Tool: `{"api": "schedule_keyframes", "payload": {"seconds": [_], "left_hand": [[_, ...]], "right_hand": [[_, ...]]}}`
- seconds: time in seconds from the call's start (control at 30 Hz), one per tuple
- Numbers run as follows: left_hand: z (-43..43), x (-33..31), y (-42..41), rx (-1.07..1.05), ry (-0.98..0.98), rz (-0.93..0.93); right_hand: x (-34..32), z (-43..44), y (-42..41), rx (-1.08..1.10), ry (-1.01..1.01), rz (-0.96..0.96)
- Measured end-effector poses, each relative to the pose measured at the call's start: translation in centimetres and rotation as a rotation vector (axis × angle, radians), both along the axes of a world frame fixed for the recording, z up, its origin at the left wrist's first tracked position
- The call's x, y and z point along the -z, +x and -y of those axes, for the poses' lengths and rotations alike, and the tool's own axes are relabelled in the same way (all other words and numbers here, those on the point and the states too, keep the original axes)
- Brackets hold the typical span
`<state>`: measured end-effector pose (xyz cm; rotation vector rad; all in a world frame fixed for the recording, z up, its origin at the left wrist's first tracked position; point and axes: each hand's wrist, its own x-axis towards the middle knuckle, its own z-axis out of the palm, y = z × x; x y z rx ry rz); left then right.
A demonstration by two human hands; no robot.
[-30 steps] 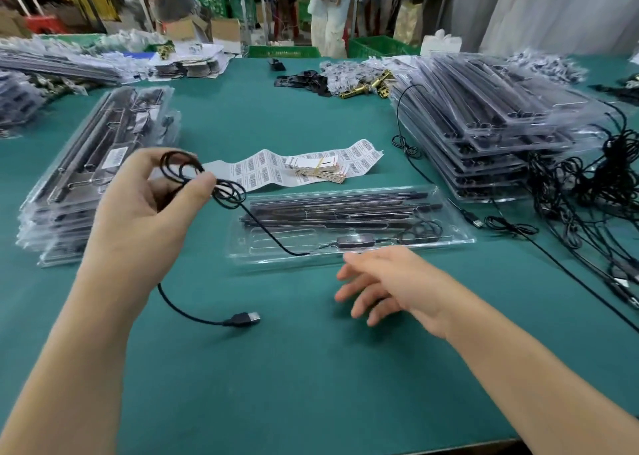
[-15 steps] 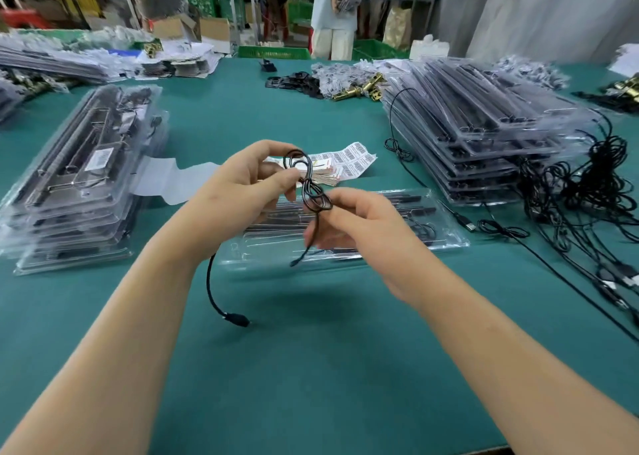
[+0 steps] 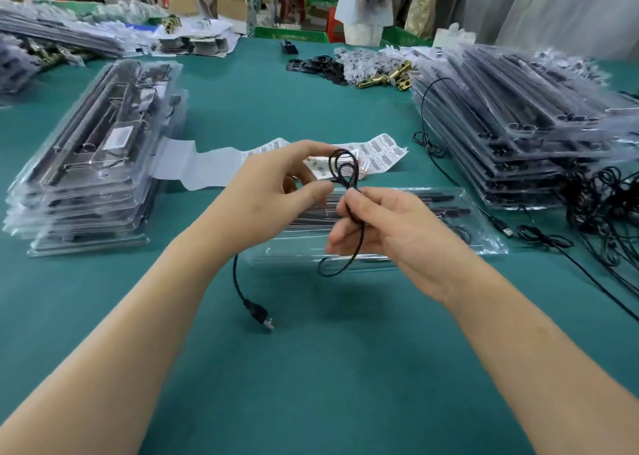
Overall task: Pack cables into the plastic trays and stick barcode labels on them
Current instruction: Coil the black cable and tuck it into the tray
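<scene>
**Coiling the cable above the tray**

Nearest to me, low in the middle of the frame, the plug (image 3: 260, 314) lies on the green table (image 3: 311, 385), and its lead climbs up under my left wrist. I leave that end slack so the loops can form without fighting me.

Up to mid-frame now: my left hand (image 3: 273, 192) has fingers and thumb curled in on the top of the cable (image 3: 361, 235), steadying a small double loop. My right hand (image 3: 390, 226) pinches the crossing just under that loop, and a strand runs down over my fingers and curls away below them. Both hands are closed on the cable, which is in the air and not packed yet. It is thin, black and springy-looking, so I judge it would uncoil if I let go.

Right behind my hands sits the clear tray (image 3: 484, 237), dark long parts already in it. I hold the coil directly over it so the drop is short.

Just beyond, the label strip (image 3: 380, 150) lies across the table, close at hand for sticking.

Left of centre a stack of packed trays (image 3: 93, 164) has a label on top; at the right another tray stack (image 3: 511, 126) rises, with loose cables (image 3: 601, 205) tangled beside it.
</scene>
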<state>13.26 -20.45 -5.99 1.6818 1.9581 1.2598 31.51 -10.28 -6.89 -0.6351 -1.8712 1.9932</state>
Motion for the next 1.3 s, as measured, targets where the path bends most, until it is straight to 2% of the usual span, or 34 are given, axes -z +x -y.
{"api": "schedule_keyframes", "payload": {"seconds": [0.07, 0.23, 0.37, 0.47, 0.6, 0.87, 0.93, 0.97, 1.07, 1.13, 1.2, 1.23, 1.3], "left_hand": [[0.6, -0.2, -0.9, -0.016, -0.054, -0.021], [3.1, 0.5, -2.8, 0.178, -0.234, 0.276], [3.9, 1.0, -2.7, 0.267, -0.121, 0.411], [3.3, 1.7, -1.6, 0.208, -0.018, 0.514], [2.2, 2.5, -0.1, 0.155, 0.107, 0.664], [1.4, 3.1, 1.3, -0.132, 0.256, 0.736], [1.4, 3.3, 1.6, -0.197, 0.283, 0.631], [1.4, 3.4, 1.5, -0.248, 0.295, 0.499], [1.8, 3.1, 0.8, -0.395, 0.391, -0.081], [2.2, 2.5, -0.1, -0.293, 0.405, -0.430], [2.4, 2.0, -0.9, -0.119, 0.315, -0.715], [2.5, 1.8, -1.0, -0.037, 0.260, -0.781], [2.8, 1.5, -0.9, 0.071, 0.178, -0.772]], "right_hand": [[-0.2, -0.4, 0.0, 0.092, 0.029, -0.031], [0.5, -0.8, -0.1, 0.343, 0.190, -0.050], [0.9, 0.2, -0.9, 0.444, 0.351, -0.046], [0.9, 1.9, -1.8, 0.415, 0.474, -0.040], [1.0, 3.9, -2.6, 0.266, 0.577, -0.028], [2.0, 5.2, -2.5, 0.161, 0.558, 0.044], [2.2, 5.0, -2.5, 0.135, 0.549, 0.059], [2.3, 4.8, -2.4, 0.139, 0.523, 0.058], [2.5, 3.9, -2.0, 0.161, 0.468, 0.072], [2.6, 3.5, -1.9, 0.121, 0.452, 0.087], [2.6, 3.3, -1.9, 0.062, 0.421, 0.095], [2.6, 3.2, -1.8, 0.030, 0.402, 0.103], [2.8, 2.9, -1.5, -0.037, 0.354, 0.113]]}}
